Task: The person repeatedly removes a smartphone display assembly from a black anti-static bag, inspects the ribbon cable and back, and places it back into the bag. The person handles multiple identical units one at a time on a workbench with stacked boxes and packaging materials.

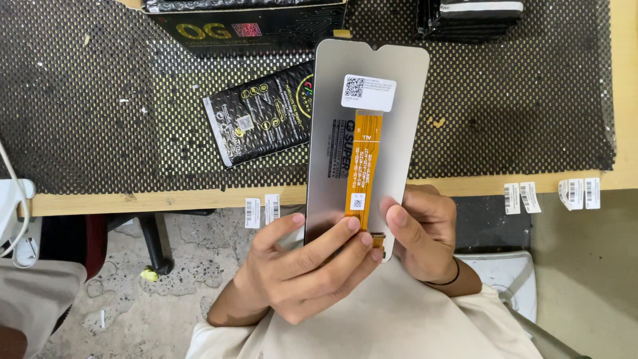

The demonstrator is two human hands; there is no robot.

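A grey screen panel (345,119) is held up above the near edge of the table (166,201), with its back showing. It is gripped at its near end by both hands. The left hand (302,272) is wrapped around the panel's near left corner, with fingers laid across the back. The right hand (425,236) is closed on the near right edge. An orange ribbon (363,166) and a white sticker (368,92) are seen on the back. A black pouch (262,119) lies on the black mat (100,100) to the left. A black box (246,26) rests at the far side.
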